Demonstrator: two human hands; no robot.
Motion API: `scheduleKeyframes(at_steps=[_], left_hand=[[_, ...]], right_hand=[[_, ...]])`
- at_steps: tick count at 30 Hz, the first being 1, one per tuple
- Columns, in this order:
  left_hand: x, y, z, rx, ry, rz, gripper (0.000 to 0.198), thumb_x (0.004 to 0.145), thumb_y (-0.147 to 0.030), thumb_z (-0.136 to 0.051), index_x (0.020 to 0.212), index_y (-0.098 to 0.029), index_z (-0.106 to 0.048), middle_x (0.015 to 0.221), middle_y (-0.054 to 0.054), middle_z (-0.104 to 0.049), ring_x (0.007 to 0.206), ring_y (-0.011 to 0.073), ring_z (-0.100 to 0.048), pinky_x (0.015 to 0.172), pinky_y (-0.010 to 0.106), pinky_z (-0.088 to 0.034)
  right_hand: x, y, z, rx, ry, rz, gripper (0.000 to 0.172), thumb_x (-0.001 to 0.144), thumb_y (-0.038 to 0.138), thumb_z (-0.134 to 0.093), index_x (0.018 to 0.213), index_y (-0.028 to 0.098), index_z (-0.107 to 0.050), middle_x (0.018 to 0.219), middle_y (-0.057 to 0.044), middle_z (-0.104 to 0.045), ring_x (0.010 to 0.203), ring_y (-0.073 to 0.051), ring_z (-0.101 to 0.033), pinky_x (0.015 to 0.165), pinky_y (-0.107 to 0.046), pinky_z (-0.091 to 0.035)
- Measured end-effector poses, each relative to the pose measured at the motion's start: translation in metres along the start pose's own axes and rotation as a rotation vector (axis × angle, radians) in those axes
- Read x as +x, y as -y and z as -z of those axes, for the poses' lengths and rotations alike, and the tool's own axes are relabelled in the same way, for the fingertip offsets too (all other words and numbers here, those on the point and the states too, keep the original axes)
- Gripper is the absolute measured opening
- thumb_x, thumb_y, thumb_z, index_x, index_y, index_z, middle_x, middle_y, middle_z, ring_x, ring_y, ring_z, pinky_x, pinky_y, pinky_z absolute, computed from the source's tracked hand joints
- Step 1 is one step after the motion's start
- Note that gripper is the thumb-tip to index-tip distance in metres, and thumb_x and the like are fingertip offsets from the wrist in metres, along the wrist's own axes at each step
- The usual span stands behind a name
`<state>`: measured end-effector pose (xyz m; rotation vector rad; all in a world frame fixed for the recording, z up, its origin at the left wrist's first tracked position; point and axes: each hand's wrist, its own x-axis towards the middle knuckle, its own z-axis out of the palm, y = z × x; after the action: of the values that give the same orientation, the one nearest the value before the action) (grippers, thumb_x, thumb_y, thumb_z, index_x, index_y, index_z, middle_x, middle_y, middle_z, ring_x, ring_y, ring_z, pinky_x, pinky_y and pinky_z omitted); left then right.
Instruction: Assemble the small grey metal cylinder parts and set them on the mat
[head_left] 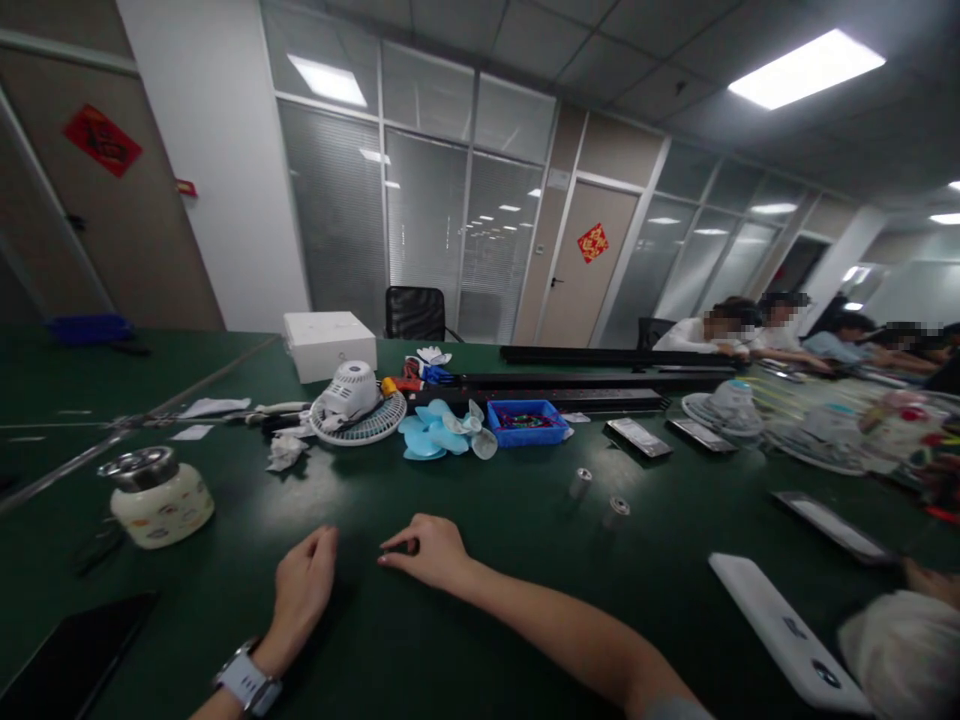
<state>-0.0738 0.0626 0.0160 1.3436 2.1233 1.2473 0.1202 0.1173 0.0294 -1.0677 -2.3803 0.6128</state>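
My left hand (306, 575), with a light-strapped watch (247, 680) on its wrist, is over the green table (420, 650), its fingers curled together. The inside of that hand is turned away, so anything in it is hidden. Facing it from the right is my right hand (431, 552), thumb and forefinger bent towards each other with a small gap between the tips. Nothing shows in that gap. Beyond the hands lie light-blue fan blades (431, 430) and a white fan part (352, 395) with a round grille. Two small metal cylinders (580, 484) stand to the right.
A patterned jar (161, 510) with a metal lid and a dark tablet-like slab (75, 650) are at left. A blue tray (527, 435) of wires lies ahead, near a white box (330, 345). A white BMW-marked object (784, 630) is at right. Several people sit farther right.
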Motion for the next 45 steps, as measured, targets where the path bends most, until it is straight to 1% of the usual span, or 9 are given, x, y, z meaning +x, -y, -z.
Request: scheduleKeyframes(at_steps=[3, 7, 14, 16, 20, 31, 34, 38, 45], left_hand=[[0.000, -0.002, -0.001, -0.013, 0.016, 0.003, 0.040, 0.081, -0.049, -0.034, 0.054, -0.021, -0.043, 0.050, -0.001, -0.048, 0.052, 0.0174, -0.048, 0.050, 0.027, -0.033], [0.001, -0.005, 0.000, 0.001, 0.043, 0.010, 0.039, 0.081, -0.050, -0.032, 0.054, -0.022, -0.040, 0.049, -0.002, -0.047, 0.051, 0.0172, -0.048, 0.051, 0.027, -0.034], [0.003, -0.012, -0.002, 0.098, 0.082, -0.010, 0.043, 0.080, -0.056, -0.030, 0.058, -0.022, -0.044, 0.048, -0.002, -0.049, 0.052, 0.0189, -0.052, 0.053, 0.027, -0.036], [0.003, -0.013, -0.003, 0.121, 0.078, -0.018, 0.043, 0.080, -0.057, -0.030, 0.060, -0.022, -0.045, 0.047, -0.003, -0.049, 0.052, 0.0192, -0.053, 0.053, 0.027, -0.037], [0.002, -0.010, -0.003, 0.139, 0.090, -0.020, 0.044, 0.080, -0.059, -0.030, 0.062, -0.022, -0.046, 0.046, -0.003, -0.048, 0.051, 0.0193, -0.053, 0.052, 0.027, -0.036], [0.003, -0.009, -0.003, 0.150, 0.089, -0.049, 0.044, 0.081, -0.059, -0.030, 0.063, -0.022, -0.047, 0.046, -0.003, -0.049, 0.051, 0.0198, -0.053, 0.051, 0.027, -0.037], [0.003, -0.010, -0.003, 0.146, 0.097, -0.062, 0.045, 0.081, -0.060, -0.030, 0.063, -0.022, -0.048, 0.046, -0.002, -0.050, 0.051, 0.0197, -0.053, 0.051, 0.027, -0.037], [0.004, -0.008, -0.004, 0.136, 0.111, -0.074, 0.046, 0.081, -0.060, -0.031, 0.063, -0.022, -0.049, 0.047, -0.002, -0.052, 0.052, 0.0198, -0.055, 0.051, 0.027, -0.038], [0.003, -0.010, -0.003, 0.114, 0.101, -0.094, 0.047, 0.081, -0.060, -0.032, 0.061, -0.022, -0.049, 0.048, -0.002, -0.052, 0.050, 0.0190, -0.054, 0.051, 0.027, -0.038]], right_hand=[[-0.005, 0.004, 0.001, 0.050, -0.080, 0.060, 0.018, 0.082, 0.045, -0.063, 0.094, 0.037, -0.073, 0.078, 0.001, -0.065, 0.068, -0.016, -0.060, 0.060, -0.029, -0.048], [-0.045, -0.010, 0.047, 0.109, -0.133, 0.065, 0.019, 0.086, 0.042, -0.058, 0.099, 0.040, -0.071, 0.085, -0.001, -0.067, 0.074, -0.018, -0.063, 0.067, -0.033, -0.052], [-0.150, -0.129, 0.173, -0.280, -0.793, -0.316, 0.032, 0.087, 0.046, -0.051, 0.098, 0.024, -0.072, 0.093, -0.008, -0.068, 0.087, -0.023, -0.063, 0.080, -0.037, -0.049], [-0.171, -0.161, 0.190, -0.323, -0.813, -0.403, 0.035, 0.084, 0.049, -0.052, 0.092, 0.023, -0.073, 0.094, -0.008, -0.070, 0.088, -0.023, -0.064, 0.082, -0.037, -0.048], [-0.184, -0.187, 0.193, -0.223, -0.749, -0.486, 0.036, 0.081, 0.053, -0.054, 0.090, 0.024, -0.073, 0.096, -0.005, -0.072, 0.089, -0.023, -0.066, 0.082, -0.035, -0.050], [-0.181, -0.184, 0.186, -0.217, -0.738, -0.498, 0.033, 0.083, 0.046, -0.054, 0.097, 0.022, -0.072, 0.101, -0.008, -0.070, 0.093, -0.023, -0.065, 0.086, -0.039, -0.050], [-0.170, -0.175, 0.191, -0.430, -0.746, -0.410, 0.039, 0.081, 0.045, -0.057, 0.110, 0.020, -0.067, 0.111, -0.011, -0.066, 0.104, -0.026, -0.061, 0.094, -0.043, -0.046], [-0.135, -0.172, 0.193, -0.464, -0.540, -0.311, 0.050, 0.077, 0.041, -0.062, 0.122, 0.018, -0.059, 0.118, -0.012, -0.064, 0.108, -0.026, -0.060, 0.094, -0.042, -0.046], [-0.093, -0.199, 0.193, -0.365, -0.397, -0.436, 0.023, 0.062, 0.024, -0.074, 0.084, 0.024, -0.069, 0.078, -0.005, -0.069, 0.075, -0.025, -0.067, 0.070, -0.038, -0.049]])
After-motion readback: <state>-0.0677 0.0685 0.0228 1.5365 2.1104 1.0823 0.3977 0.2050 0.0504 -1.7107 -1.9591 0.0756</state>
